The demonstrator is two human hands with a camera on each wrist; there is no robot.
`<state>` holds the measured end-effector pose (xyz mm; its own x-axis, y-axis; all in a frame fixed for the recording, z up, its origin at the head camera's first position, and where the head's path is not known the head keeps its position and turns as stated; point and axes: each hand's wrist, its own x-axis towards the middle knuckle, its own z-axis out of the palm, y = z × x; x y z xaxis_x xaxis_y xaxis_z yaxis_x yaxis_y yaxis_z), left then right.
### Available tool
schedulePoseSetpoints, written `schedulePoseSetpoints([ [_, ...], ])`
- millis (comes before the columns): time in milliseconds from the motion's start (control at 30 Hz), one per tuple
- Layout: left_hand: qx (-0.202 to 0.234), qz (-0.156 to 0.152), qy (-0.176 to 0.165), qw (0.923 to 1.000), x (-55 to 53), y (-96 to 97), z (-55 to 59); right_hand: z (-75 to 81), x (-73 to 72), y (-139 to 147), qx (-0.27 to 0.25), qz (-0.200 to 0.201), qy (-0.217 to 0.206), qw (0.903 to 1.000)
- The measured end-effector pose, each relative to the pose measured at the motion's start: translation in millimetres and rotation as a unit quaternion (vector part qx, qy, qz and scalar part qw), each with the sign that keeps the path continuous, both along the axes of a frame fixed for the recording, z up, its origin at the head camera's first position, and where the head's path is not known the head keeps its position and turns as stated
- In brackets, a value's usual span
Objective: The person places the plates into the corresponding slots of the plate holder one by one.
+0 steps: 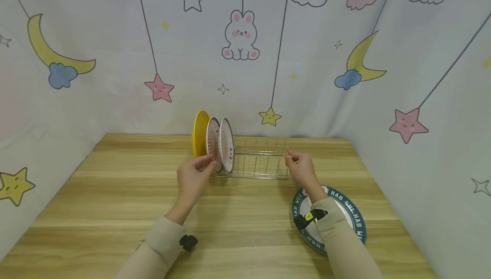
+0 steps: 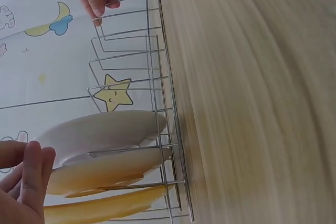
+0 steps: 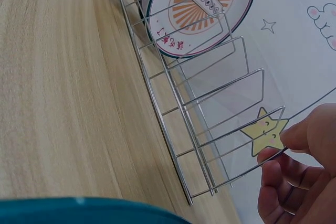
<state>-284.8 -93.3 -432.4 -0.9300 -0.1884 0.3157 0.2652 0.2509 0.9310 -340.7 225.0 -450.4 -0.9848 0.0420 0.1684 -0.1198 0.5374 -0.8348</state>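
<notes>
My right hand (image 1: 301, 169) pinches the end wire of a metal dish rack (image 1: 261, 178) between thumb and fingers, seen closely in the right wrist view. At the rack's left end stand a yellow plate (image 1: 199, 132) and two white patterned plates, the middle one (image 1: 212, 136) and the right one (image 1: 227, 145). My left hand (image 1: 193, 179) is at the front of these plates, its thumb and fingertips close together. Whether it grips a plate rim cannot be told. Several slots of the rack to the right hold nothing.
A round plate with a dark teal lettered rim (image 1: 358, 219) lies on the wooden table (image 1: 238, 228), partly under my right forearm. Behind the rack hangs a white cloth (image 1: 192, 49) printed with stars, moons and rabbits.
</notes>
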Motion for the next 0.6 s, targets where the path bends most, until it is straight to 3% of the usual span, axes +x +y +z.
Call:
schedulePoseSetpoints([
  [300, 0.028, 0.001, -0.005, 0.9996, 4.1, -17.6, 0.6, 1.0, 1.1, 0, -0.001, -0.005, -0.002, 1.0],
  [600, 0.023, 0.026, -0.007, 0.9994, 7.1, -34.5, -1.0, 0.7, 0.6, -1, -0.001, -0.002, -0.002, 1.0],
])
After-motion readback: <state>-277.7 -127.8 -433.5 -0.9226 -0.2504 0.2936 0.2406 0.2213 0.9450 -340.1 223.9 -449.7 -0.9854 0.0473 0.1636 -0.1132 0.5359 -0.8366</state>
